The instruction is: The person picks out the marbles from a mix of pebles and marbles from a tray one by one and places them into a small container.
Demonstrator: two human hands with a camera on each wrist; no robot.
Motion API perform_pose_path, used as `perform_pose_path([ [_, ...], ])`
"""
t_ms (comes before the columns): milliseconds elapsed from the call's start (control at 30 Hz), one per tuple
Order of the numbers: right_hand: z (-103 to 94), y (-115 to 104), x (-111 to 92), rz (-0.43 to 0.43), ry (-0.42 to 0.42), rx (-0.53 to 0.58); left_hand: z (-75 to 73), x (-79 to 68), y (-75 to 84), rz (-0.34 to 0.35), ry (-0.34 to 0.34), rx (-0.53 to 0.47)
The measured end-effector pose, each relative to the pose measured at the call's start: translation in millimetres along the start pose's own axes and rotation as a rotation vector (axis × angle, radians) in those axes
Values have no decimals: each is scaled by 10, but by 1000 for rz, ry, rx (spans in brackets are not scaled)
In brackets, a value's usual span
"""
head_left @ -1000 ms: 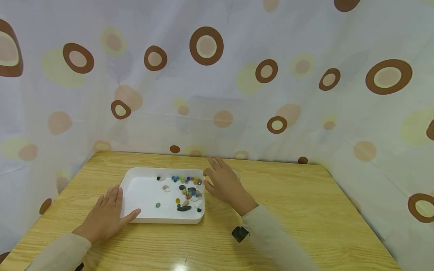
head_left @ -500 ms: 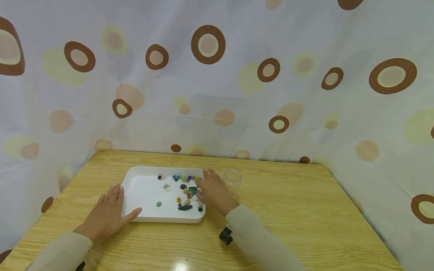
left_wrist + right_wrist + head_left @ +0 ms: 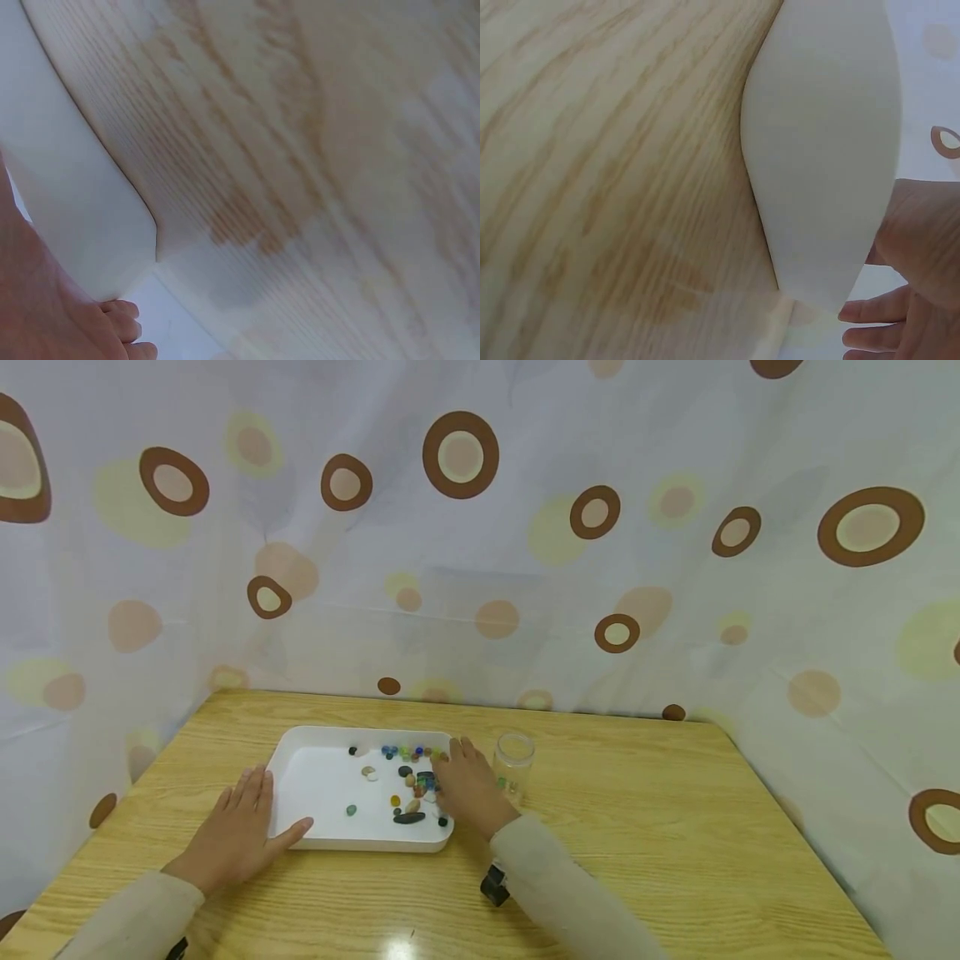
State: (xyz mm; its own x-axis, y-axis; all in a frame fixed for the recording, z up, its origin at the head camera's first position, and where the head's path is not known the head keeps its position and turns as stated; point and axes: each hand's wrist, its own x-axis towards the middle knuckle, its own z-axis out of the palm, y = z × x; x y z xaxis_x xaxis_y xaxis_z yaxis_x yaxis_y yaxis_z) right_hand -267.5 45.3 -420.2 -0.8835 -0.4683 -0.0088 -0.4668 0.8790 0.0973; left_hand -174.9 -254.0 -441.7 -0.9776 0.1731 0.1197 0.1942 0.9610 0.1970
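A white tray (image 3: 315, 789) lies on the table, its right half scattered with small stones (image 3: 409, 818) and glass marbles (image 3: 393, 751). My left hand (image 3: 232, 835) rests along the tray's left rim, fingers straight and thumb spread over the front corner. Over the right rim reaches my right hand (image 3: 472, 789), its fingertips down among the pebbles. In the right wrist view the tray's wall (image 3: 821, 142) hides the thumb and index tips of this hand (image 3: 922, 277); whether they pinch a stone I cannot tell. A clear jar (image 3: 515, 760) with a few small green pieces stands just right of that hand.
The wooden table (image 3: 637, 827) extends to the right of the jar. A patterned curtain (image 3: 480, 552) hangs behind and at both sides. A lone green stone (image 3: 351, 810) lies nearer the tray's left half.
My right hand has moved from above the right rim, beside the jar, down to the left into the tray, bringing the jar into view. The left hand has stayed put.
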Motion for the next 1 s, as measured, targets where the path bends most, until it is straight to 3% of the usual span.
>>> perform_pose_path([
  [333,109,-61,20,15,87,-56,-4,-7,5,2,3,1],
  [1000,68,-106,3,4,105,-95,-7,-6,14,-7,-2,-3],
])
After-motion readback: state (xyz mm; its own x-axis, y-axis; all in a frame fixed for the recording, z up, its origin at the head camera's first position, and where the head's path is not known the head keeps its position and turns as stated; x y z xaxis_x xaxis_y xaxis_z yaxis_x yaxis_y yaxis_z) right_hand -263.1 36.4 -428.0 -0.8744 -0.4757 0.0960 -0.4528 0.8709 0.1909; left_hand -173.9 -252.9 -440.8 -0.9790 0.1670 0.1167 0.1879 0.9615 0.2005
